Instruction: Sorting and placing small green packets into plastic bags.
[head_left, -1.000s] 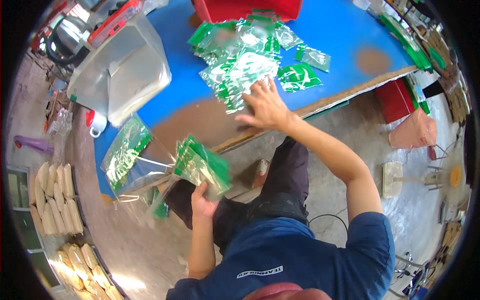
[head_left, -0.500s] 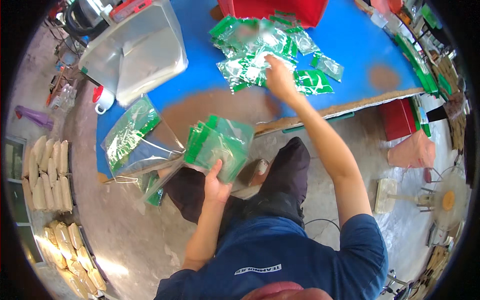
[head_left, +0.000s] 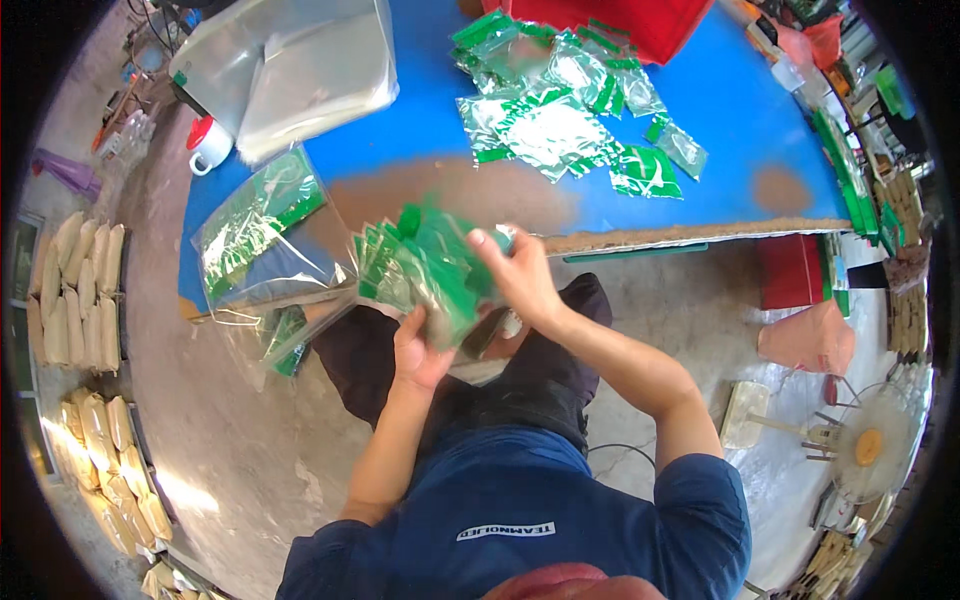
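Observation:
My left hand (head_left: 424, 358) grips a fanned stack of clear plastic packets with green bands (head_left: 430, 275) from below, its thumb lying over the near side. My right hand (head_left: 518, 275) is at the stack's right edge, thumb on top, closed on a green and clear packet blurred by motion; its fingertips are partly hidden. Just left of the stack, a large clear plastic bag (head_left: 335, 275) with green packets inside hangs over the table edge. Farther back lies a loose pile of similar shiny green packets (head_left: 560, 125).
On the blue table (head_left: 420, 125) stand a white mug with a red lid (head_left: 208, 147), a stack of clear plastic sheets or bags (head_left: 320, 80) and a red container (head_left: 640, 22). A fan (head_left: 868, 448) stands on the floor at right. Filled tan sacks (head_left: 78, 290) lie at left.
My right hand has come from the packet pile back to the stack in my left hand, bringing a packet with it. My view has shifted slightly.

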